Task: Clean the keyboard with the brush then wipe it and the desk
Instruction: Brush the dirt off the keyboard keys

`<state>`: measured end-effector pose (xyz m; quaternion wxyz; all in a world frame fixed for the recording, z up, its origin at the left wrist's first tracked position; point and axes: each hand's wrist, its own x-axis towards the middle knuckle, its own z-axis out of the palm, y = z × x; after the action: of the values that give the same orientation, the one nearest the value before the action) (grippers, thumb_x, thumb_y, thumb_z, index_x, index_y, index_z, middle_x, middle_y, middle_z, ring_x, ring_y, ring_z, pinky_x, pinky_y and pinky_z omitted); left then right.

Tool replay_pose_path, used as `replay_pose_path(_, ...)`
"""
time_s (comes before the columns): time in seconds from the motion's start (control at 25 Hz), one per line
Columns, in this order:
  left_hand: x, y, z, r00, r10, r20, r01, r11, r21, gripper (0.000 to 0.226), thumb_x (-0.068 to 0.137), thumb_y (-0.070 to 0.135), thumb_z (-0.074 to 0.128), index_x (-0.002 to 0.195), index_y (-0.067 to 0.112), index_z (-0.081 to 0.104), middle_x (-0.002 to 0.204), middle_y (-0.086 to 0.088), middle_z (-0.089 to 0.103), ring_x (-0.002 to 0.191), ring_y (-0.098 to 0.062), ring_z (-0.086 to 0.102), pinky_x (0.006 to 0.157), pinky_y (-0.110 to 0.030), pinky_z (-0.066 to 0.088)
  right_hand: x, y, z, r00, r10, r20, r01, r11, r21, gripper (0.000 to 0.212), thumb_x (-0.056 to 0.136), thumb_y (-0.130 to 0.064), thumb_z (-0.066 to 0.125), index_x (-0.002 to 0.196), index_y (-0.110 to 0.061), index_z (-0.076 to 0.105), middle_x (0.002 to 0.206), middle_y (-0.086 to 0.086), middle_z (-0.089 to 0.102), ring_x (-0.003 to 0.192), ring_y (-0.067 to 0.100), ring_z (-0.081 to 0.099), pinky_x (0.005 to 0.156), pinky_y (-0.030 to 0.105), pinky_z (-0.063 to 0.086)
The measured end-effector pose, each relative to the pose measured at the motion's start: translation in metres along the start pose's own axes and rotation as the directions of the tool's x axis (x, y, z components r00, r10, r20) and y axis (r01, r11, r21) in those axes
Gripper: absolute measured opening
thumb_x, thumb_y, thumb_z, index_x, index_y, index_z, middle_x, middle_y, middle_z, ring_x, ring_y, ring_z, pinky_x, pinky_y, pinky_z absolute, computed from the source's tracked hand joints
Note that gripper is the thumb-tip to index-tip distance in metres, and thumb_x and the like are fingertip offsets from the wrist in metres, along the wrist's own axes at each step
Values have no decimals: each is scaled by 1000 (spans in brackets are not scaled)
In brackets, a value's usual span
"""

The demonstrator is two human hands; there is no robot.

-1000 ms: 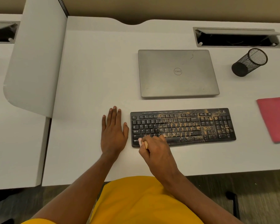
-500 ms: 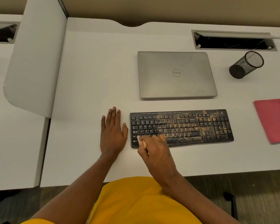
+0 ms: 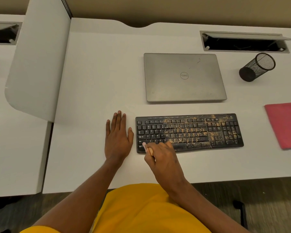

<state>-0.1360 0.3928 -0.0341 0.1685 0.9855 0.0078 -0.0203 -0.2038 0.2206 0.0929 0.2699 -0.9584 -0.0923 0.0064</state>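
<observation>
Right grip: your right grip (image 3: 163, 158) is curled round the brush (image 3: 149, 150), fingers clamped on its tan handle, most of which is hidden in the fist.
Brush: its pale bristle tip pokes out ahead and left of the right grip and sits on the keys at the keyboard's near-left corner.
Keyboard: the black keyboard (image 3: 191, 132) lies flat on the surface (image 3: 91, 81), directly ahead of the right grip and stretching off to its right. Brownish crumbs cover the middle and right keys; the left keys look mostly clean.
Left grip: your left grip (image 3: 118, 140) lies flat on the surface, fingers straight, holding nothing, just left of the keyboard's left edge.
Pink cloth: the pink cloth (image 3: 284, 125) lies far right of the right grip, past the keyboard's right end and apart from it.
Laptop: a closed silver Dell laptop (image 3: 183, 76) sits beyond the keyboard, ahead of the right grip.
Mesh pen cup: a black mesh pen cup (image 3: 257, 66) stands ahead and far right, beside the laptop.
</observation>
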Motion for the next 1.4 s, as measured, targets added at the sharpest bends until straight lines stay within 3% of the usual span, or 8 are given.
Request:
replay_pose_path(0.12, 0, 1, 0, 1000, 5, 2, -5, 1000, 4, 66, 110, 43, 26, 168, 15, 15, 177, -4, 6, 163, -16, -2, 133, -45, 4, -8, 11, -7, 993, 106, -42, -101, 989, 111, 13, 97, -21, 52, 88, -19, 61, 74, -5, 59, 70, 9, 46, 80, 29, 38)
replay_pose_path(0.28, 0, 0, 0, 1000, 6, -1, -6, 1000, 10, 66, 110, 42, 27, 168, 14, 16, 177, -5, 8, 163, -16, -2, 133, -45, 5, -12, 18, -11, 967, 167, -195, -141, 980, 140, 11, 96, -17, 57, 100, -16, 66, 84, -5, 66, 77, 3, 46, 78, 21, 33)
replay_pose_path(0.4, 0, 1, -1, 1000, 3, 2, -3, 1000, 4, 66, 110, 43, 26, 169, 16, 14, 177, -3, 6, 163, -15, -3, 133, -45, 3, -8, 15, -4, 977, 143, -155, -125, 985, 122, 12, 96, -16, 58, 105, -15, 67, 87, -4, 68, 79, 5, 50, 80, 23, 34)
replay_pose_path(0.6, 0, 1, -1, 1000, 2, -6, -2, 1000, 12, 65, 110, 42, 28, 169, 16, 14, 177, -3, 6, 163, -14, -4, 133, -43, 1, -8, 16, -6, 990, 124, -60, -120, 990, 75, 13, 99, -19, 53, 89, -18, 61, 73, -3, 61, 70, 10, 44, 79, 28, 37)
replay_pose_path(0.8, 0, 1, -1, 1000, 2, -13, -2, 1000, 8, 65, 111, 41, 30, 168, 16, 15, 177, -4, 6, 162, -13, -7, 133, -42, 1, -4, 18, -6, 989, 93, -115, -85, 994, 68, 19, 99, -16, 57, 115, -13, 67, 90, -2, 67, 82, 7, 52, 84, 28, 40)
replay_pose_path(1.04, 0, 1, -1, 1000, 0, -9, 0, 1000, 5, 65, 110, 42, 29, 169, 16, 15, 177, -4, 7, 163, -14, -4, 133, -44, 3, -6, 12, -9, 999, 35, -22, -35, 999, 15, 11, 98, -16, 55, 100, -15, 66, 79, -4, 62, 75, 9, 48, 86, 38, 47)
replay_pose_path(1.2, 0, 2, -1, 1000, -1, -5, 1, 1000, 3, 66, 110, 42, 29, 169, 16, 14, 177, -3, 5, 162, -13, -6, 133, -42, 0, -7, 15, -7, 999, 5, -34, -8, 998, -66, 19, 96, -13, 62, 114, -10, 68, 92, 0, 70, 85, 13, 61, 93, 40, 49)
replay_pose_path(1.4, 0, 2, 0, 1000, -3, 1, 3, 1000, 7, 66, 110, 43, 27, 169, 16, 13, 177, -3, 5, 163, -14, -5, 133, -42, 0, -13, 8, -8, 999, -41, 8, 40, 991, 125, 13, 98, -16, 59, 109, -18, 65, 92, -4, 67, 86, 3, 48, 84, 23, 38)
